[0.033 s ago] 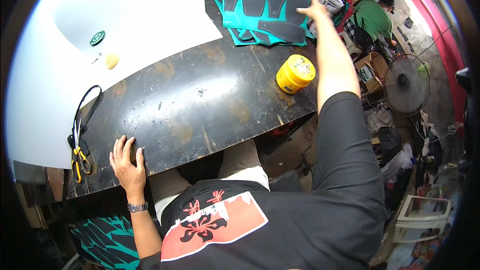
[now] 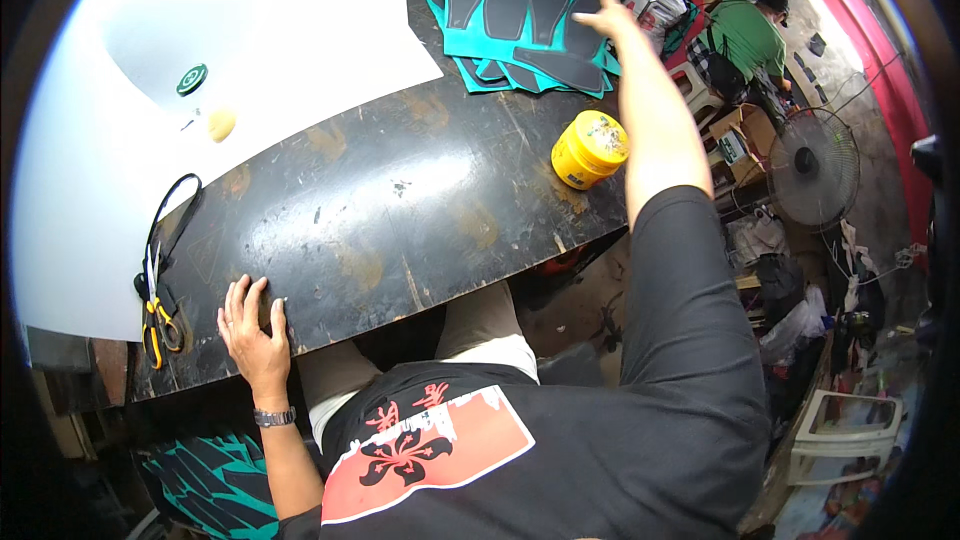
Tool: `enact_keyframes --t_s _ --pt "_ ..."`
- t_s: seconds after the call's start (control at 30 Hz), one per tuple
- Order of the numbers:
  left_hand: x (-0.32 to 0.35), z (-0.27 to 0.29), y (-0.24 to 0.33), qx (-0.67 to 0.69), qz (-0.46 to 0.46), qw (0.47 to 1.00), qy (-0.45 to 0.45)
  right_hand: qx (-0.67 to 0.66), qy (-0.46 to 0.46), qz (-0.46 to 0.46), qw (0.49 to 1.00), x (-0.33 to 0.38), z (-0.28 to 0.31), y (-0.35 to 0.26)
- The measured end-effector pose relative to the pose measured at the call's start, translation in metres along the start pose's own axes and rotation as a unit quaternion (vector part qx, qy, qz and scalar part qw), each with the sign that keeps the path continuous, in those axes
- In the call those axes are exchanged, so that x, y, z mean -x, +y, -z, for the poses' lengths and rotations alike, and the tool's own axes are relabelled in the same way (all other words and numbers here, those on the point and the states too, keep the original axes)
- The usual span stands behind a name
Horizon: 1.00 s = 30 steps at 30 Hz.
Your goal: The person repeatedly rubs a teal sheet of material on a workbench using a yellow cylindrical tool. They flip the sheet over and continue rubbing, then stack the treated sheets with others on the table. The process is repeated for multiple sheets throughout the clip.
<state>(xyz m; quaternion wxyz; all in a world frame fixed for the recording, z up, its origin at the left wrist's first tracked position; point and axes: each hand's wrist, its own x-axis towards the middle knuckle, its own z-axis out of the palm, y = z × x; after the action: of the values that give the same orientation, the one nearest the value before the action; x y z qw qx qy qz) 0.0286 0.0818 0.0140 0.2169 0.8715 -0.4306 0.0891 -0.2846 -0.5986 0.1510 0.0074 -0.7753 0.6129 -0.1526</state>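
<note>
My left hand [image 2: 256, 336] lies flat on the black worktable [image 2: 330, 210] near its front edge, fingers spread and holding nothing. Scissors with yellow-and-black handles [image 2: 155, 325] are to its left, beside a black strap [image 2: 178, 225]. My right arm reaches to the far right, where my right hand [image 2: 610, 20] is over the right side of a teal sheet [image 2: 480, 42] bearing dark grey, sole-like shapes. Its fingers stretch out to the left; whether they touch the sheet is unclear. More such sheets lie beneath. A yellow lidded tub [image 2: 590, 150] stands nearer than the sheets.
A large white sheet [image 2: 310, 50] covers the left and back, with a green round lid [image 2: 192, 79] and a tan piece [image 2: 221, 124] on it. A fan [image 2: 812, 165], a cardboard box [image 2: 755, 140] and a white stool [image 2: 850, 435] are right. A person in green [image 2: 745, 40] works beyond.
My right hand has shifted left, from the teal sheet's right edge to over its right side. The sheet's far edge now sits slightly lower in view. My left hand stays put.
</note>
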Motion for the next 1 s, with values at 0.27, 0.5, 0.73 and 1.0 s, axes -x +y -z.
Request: enact_keyframes --t_s 0.27,0.5,0.73,1.0 --pt "-0.004 0.000 0.000 0.001 -0.003 1.000 0.007 -0.009 -0.226 -0.053 0.973 0.098 -0.115 -0.155" --pt "-0.009 0.002 0.009 0.030 -0.008 0.999 0.027 -0.024 -0.231 0.047 0.972 0.090 -0.102 -0.124" --pt "0.006 0.009 -0.012 0.371 -0.061 0.925 0.063 -0.163 -0.089 0.225 0.956 0.051 -0.144 -0.096" --pt "0.196 0.030 -0.136 -0.047 0.224 0.959 0.168 -0.162 0.015 0.186 0.969 -0.019 -0.178 -0.026"
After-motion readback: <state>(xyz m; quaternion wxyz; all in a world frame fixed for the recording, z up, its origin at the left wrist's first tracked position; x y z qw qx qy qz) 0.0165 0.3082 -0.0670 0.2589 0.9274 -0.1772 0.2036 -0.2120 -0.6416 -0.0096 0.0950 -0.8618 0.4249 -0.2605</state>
